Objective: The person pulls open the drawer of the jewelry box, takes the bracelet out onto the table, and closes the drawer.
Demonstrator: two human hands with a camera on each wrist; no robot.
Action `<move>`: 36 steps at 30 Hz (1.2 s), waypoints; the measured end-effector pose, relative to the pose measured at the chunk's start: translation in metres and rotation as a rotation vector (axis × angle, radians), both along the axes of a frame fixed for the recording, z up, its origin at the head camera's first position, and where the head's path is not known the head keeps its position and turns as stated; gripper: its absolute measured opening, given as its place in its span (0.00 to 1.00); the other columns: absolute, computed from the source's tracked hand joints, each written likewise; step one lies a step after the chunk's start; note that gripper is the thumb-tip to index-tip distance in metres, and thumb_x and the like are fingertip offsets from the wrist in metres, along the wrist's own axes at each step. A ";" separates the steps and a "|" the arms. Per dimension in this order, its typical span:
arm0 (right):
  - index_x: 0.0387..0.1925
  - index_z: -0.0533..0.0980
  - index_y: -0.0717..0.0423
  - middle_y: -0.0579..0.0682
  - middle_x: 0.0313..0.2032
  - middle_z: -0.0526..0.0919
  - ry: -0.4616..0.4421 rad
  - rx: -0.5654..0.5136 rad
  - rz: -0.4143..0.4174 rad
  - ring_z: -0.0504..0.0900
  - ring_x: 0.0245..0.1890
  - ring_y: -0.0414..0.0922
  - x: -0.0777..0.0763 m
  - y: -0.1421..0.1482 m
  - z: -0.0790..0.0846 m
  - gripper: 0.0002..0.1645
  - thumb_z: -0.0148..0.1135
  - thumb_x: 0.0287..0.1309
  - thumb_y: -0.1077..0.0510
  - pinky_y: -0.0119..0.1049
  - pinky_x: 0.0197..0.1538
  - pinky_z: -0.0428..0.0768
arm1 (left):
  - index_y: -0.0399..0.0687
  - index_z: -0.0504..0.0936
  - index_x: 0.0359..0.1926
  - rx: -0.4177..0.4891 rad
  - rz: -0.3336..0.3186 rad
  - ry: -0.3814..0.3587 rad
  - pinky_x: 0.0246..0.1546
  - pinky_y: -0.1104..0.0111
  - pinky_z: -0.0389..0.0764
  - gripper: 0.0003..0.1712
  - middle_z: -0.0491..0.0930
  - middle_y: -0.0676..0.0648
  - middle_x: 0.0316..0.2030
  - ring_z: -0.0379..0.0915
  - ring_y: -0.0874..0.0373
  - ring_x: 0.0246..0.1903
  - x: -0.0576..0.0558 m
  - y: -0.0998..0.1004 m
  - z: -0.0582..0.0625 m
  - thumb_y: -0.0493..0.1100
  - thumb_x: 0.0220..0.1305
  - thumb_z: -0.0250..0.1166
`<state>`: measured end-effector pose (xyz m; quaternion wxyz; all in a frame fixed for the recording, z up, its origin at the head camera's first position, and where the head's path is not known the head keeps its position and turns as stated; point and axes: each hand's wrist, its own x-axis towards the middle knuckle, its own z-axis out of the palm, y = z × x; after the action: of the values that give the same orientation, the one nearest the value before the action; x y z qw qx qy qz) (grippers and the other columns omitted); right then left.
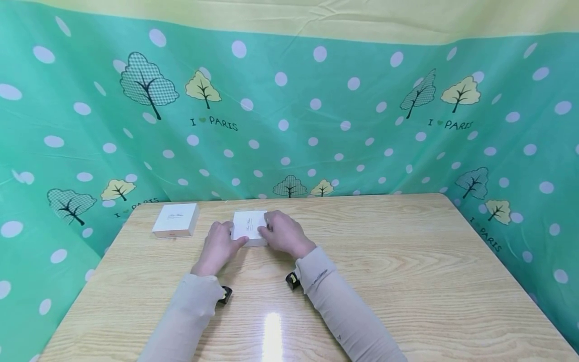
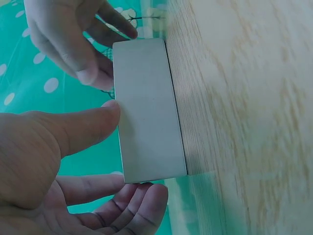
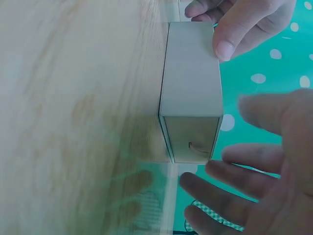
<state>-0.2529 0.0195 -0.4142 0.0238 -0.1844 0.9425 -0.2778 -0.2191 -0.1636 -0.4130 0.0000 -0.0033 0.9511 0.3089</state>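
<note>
A flat white box (image 1: 250, 221) with small dark script on its lid lies on the table between both hands. My left hand (image 1: 219, 246) holds it at the near left corner, thumb on the top edge and fingers along the left side. In the right wrist view, the box's right end (image 3: 188, 139) shows a recessed panel with a small ribbon tab (image 3: 196, 147). Around that end my right hand (image 1: 287, 234) has its fingers spread and loosely bent, the fingertips close beside the panel. The box's far side is hidden.
A second white box (image 1: 176, 218) with similar script and a pinkish front side stands to the left, near the table's back left corner. Behind the wooden table (image 1: 384, 281) hangs a green dotted curtain (image 1: 312, 125) with printed trees.
</note>
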 end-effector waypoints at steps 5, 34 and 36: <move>0.53 0.77 0.55 0.50 0.47 0.81 -0.062 -0.199 -0.172 0.79 0.46 0.48 -0.001 0.003 0.004 0.21 0.53 0.67 0.48 0.45 0.48 0.78 | 0.31 0.77 0.52 0.010 -0.004 0.004 0.35 0.60 0.70 0.26 0.71 0.37 0.42 0.64 0.48 0.37 0.001 0.001 0.001 0.47 0.60 0.68; 0.33 0.80 0.64 0.59 0.29 0.82 -0.429 -0.587 -0.305 0.82 0.21 0.48 -0.012 0.001 -0.013 0.08 0.59 0.63 0.61 0.39 0.28 0.83 | 0.26 0.64 0.64 -0.010 -0.011 0.008 0.52 0.50 0.72 0.37 0.68 0.30 0.51 0.68 0.43 0.45 0.002 0.002 -0.002 0.47 0.63 0.65; 0.33 0.80 0.64 0.58 0.28 0.82 -0.424 -0.572 -0.305 0.82 0.21 0.47 -0.013 0.001 -0.015 0.09 0.59 0.63 0.61 0.37 0.28 0.83 | 0.26 0.64 0.64 -0.012 -0.011 0.006 0.51 0.50 0.72 0.37 0.68 0.30 0.50 0.68 0.43 0.44 0.002 0.002 -0.002 0.47 0.63 0.65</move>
<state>-0.2658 0.0201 -0.4290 0.1241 0.0200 0.8176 -0.5619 -0.2167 -0.1616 -0.4147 -0.0013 0.0030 0.9529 0.3031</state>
